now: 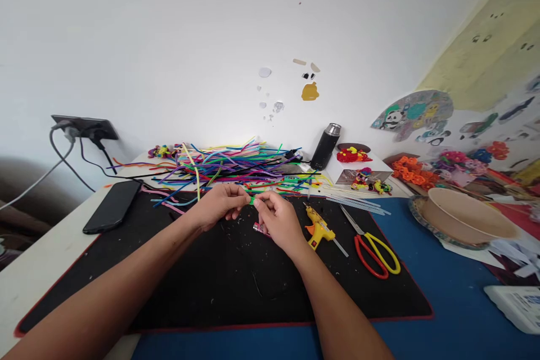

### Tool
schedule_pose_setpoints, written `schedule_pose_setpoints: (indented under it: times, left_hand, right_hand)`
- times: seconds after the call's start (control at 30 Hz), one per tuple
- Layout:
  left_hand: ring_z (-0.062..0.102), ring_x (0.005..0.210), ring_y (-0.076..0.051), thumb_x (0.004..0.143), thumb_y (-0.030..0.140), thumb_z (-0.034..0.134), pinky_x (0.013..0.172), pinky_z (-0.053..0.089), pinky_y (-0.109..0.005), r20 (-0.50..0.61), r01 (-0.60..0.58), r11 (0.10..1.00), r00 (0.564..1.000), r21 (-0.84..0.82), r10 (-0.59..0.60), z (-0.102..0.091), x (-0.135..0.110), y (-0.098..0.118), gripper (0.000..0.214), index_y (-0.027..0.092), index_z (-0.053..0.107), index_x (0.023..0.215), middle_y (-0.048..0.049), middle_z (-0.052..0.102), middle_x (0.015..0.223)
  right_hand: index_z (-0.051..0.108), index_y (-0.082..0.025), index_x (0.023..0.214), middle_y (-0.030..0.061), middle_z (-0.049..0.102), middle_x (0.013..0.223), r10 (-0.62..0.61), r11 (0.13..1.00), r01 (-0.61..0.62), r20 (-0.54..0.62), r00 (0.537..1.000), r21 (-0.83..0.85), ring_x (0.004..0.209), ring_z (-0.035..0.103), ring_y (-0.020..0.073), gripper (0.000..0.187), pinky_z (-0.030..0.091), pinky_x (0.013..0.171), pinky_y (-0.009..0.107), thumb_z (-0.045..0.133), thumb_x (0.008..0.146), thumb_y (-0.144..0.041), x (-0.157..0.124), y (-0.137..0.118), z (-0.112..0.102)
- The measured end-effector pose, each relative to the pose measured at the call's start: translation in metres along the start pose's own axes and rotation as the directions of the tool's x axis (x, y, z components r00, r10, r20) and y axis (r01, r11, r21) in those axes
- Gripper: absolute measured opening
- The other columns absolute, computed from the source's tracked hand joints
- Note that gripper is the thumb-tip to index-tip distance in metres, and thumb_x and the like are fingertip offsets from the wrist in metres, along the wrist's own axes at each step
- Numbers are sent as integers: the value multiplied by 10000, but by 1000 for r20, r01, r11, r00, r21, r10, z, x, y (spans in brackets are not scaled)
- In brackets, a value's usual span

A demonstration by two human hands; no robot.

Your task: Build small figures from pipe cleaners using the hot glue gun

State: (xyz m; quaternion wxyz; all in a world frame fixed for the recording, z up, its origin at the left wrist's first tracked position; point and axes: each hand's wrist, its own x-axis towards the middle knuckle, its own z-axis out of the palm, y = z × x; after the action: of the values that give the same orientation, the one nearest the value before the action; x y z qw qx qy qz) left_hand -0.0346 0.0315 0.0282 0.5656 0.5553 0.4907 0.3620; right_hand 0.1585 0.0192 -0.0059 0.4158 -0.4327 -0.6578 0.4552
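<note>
A short bright green piece (252,201), apparently pipe cleaner, is pinched between the fingertips of both hands above the black mat (202,292). My left hand (223,202) grips its left side with thumb and forefinger. From the right, my right hand (276,219) pinches the other side, its fingers closed. Most of the green piece is hidden by the fingertips. Under my right hand lies a pink lighter (258,228), partly covered. Just right of that hand is a yellow hot glue gun (319,228) with a glue stick in its back.
Loose pipe cleaners (236,163) are heaped along the wall. Scissors (373,247) with red and yellow handles lie on the right. A phone (113,207) is at left, a black flask (326,146) behind, clear glue sticks (358,202) near it, and a bowl (468,216) far right.
</note>
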Motion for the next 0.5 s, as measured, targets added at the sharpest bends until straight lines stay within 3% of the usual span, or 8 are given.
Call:
schedule_pose_setpoints:
  times: [0.2, 0.37, 0.5]
  left_hand:
    - [478, 450, -98, 762, 497, 765, 434, 333, -203, 22, -67, 989, 998, 129, 65, 2, -1, 0, 341, 176, 648, 771, 52, 551, 514]
    - [487, 453, -103, 806, 525, 743, 442, 352, -207, 37, -99, 969, 995, 228, 93, 3, 0, -1, 360, 175, 656, 806, 53, 558, 521]
    - [548, 487, -113, 806, 592, 743, 450, 405, -219, 75, -99, 975, 993, 201, 85, 2, 0, -1, 431, 171, 653, 795, 27, 616, 613]
  right_hand:
    - [611, -213, 905, -66, 560, 537, 75, 993, -78, 43, 996, 86, 397, 513, 108, 239, 407, 458, 221, 555, 991, -429, 1, -4, 0]
    - [590, -216, 825, -75, 526, 460, 83, 996, -84, 2, 997, 30, 364, 463, 103, 228, 381, 452, 218, 564, 980, -381, 2, -2, 1]
    - [598, -222, 813, -76, 519, 456, 68, 998, -68, -22, 997, 4, 362, 454, 107, 228, 374, 446, 222, 570, 975, -380, 2, 0, 1]
